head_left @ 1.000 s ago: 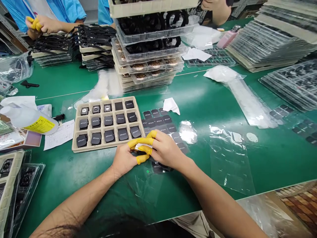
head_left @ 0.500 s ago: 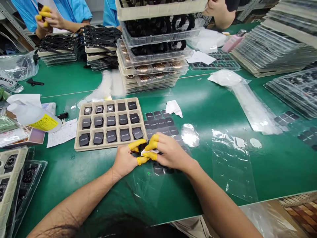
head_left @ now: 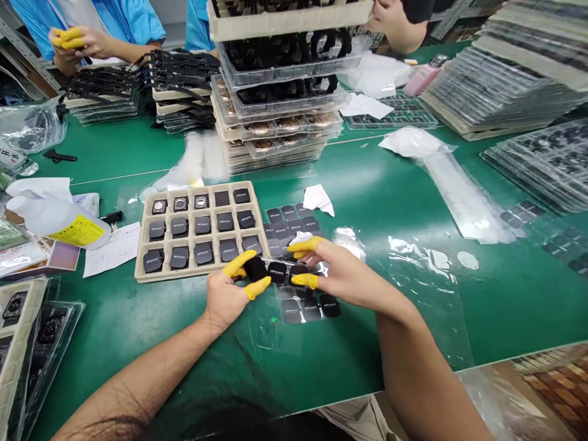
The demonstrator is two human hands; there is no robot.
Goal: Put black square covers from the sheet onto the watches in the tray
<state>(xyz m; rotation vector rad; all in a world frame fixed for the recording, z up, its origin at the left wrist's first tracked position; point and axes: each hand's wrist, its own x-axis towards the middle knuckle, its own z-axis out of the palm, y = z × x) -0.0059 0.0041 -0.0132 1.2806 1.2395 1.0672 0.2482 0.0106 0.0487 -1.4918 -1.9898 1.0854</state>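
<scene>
Here's the black watch, by its looks (head_left: 255, 269), clamped in the left hand (head_left: 227, 294) — the grip pinches it by the edges, over the worktop (head_left: 331, 361). At three o'clock the right hand (head_left: 342, 266) hovers, grip apart; whether it touches the stickers (head_left: 285, 230) below, I can't tell. A crumpled white cloth (head_left: 301, 237) sits by its forefinger at two o'clock. Danger? A smear, should a bare finger stray onto the watch; a drop, if the yellow finger covers (head_left: 260, 287) slip — and a dragging cloth might skew the stickers. Watch tray (head_left: 169, 275) at ten o'clock, stacked trays (head_left: 282, 148) at twelve.
</scene>
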